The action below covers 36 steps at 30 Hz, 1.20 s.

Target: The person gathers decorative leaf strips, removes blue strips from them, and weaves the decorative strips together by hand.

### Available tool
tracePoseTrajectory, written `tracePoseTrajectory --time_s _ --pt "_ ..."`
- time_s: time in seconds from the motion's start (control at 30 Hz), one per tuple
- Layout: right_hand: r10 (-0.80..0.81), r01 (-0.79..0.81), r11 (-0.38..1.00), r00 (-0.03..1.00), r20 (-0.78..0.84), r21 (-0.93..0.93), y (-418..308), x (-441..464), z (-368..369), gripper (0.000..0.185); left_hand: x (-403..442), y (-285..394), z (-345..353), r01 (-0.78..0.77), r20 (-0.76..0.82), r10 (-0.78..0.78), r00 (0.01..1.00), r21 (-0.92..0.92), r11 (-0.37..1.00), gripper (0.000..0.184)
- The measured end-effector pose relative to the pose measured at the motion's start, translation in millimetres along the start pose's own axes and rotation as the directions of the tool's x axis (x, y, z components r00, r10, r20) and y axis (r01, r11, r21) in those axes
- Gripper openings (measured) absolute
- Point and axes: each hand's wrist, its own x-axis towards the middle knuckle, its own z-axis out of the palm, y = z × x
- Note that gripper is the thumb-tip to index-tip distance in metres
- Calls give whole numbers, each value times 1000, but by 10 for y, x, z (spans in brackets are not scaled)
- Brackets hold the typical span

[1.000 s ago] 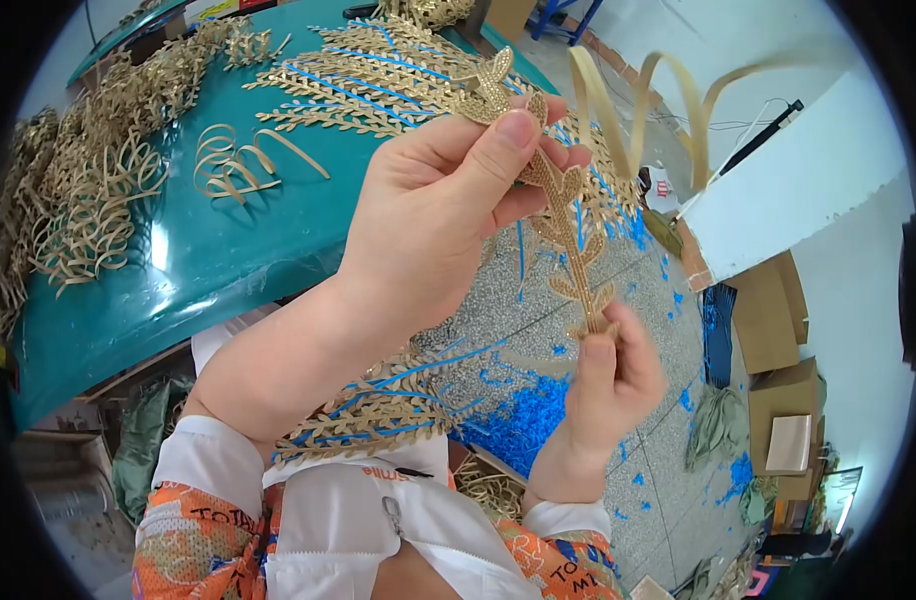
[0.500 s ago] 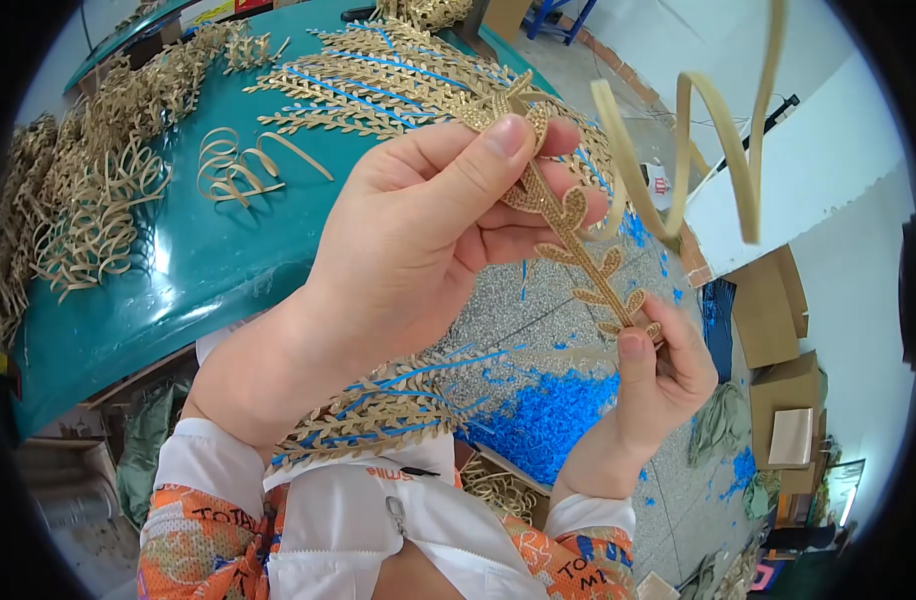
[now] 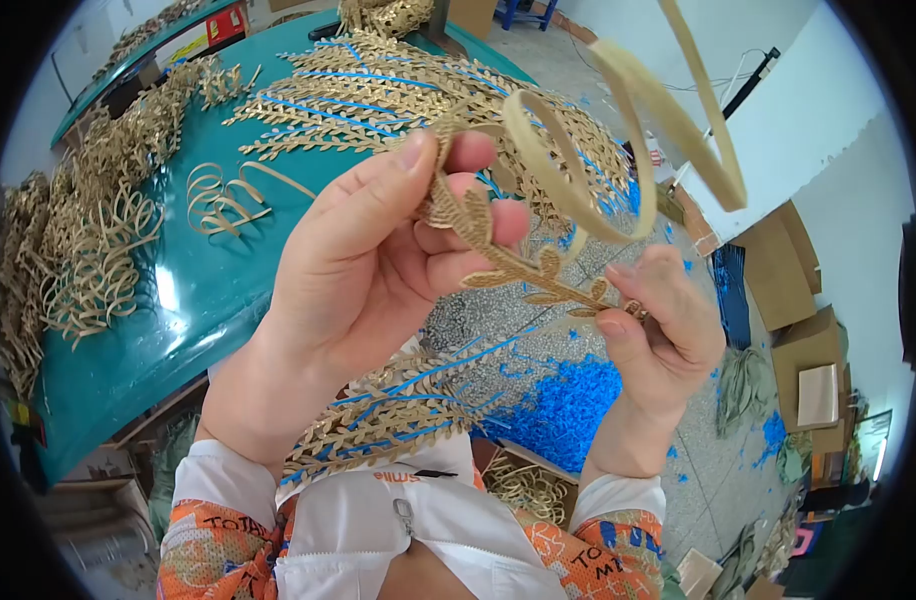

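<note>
A gold leafy strip (image 3: 518, 262) runs slantwise between my two hands. My left hand (image 3: 363, 235) pinches its upper end between thumb and fingers. Its lower tip is held by the thumb and forefinger of my right hand (image 3: 663, 330). A curled tan ribbon (image 3: 553, 165) loops in the air above and to the right of the strip; where it joins is hard to make out. Gold leaf strips with blue lines (image 3: 378, 90) are spread on the green table (image 3: 218, 280) beyond my hands. More such strips (image 3: 388, 425) lie across my lap.
Curled tan ribbon (image 3: 223, 205) and heaps of gold leaf pieces (image 3: 88, 230) are on the table at the left. Blue scraps (image 3: 568, 410) cover part of the floor. A box of tan curls (image 3: 528, 488) stands by my lap. Cardboard boxes (image 3: 783, 265) are at the right.
My left hand has moved left and down, and the strip now slants more flatly. The ribbon curls have swung and changed shape. The view has shifted slightly.
</note>
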Motion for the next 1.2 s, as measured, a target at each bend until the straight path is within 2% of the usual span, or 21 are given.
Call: tracePoseTrajectory --time_s 0.33,0.43,0.53,0.67,0.77,0.97,1.13,1.2 --pt "-60 62 997 997 40 -50 42 -5 -48 32 -8 -50 6 72 -26 -73 997 -42 997 32" --pt "-77 80 995 996 44 -59 33 -1 -75 31 -23 -70 38 62 -89 -63 994 -11 998 31" --pt "-125 131 983 991 52 -129 -55 8 -121 28 -11 -80 40 35 -89 -32 996 35 999 31" --pt "-114 115 979 993 15 -166 -94 -7 -156 26 -7 -100 47 45 -79 -42 996 41 998 30" --pt "-99 105 982 994 44 -154 -39 13 -182 26 -11 -120 66 64 -84 -58 995 64 996 30" --pt "-143 149 985 987 69 -87 102 -15 -178 26 -43 -132 77 116 -96 -116 989 -6 993 30" --pt "-50 46 998 995 82 52 141 -32 -124 27 -54 -150 65 141 -124 -148 981 -61 988 30" --pt "-97 92 993 992 79 74 192 -12 -96 28 -60 -160 60 155 -130 -164 978 -75 985 30"
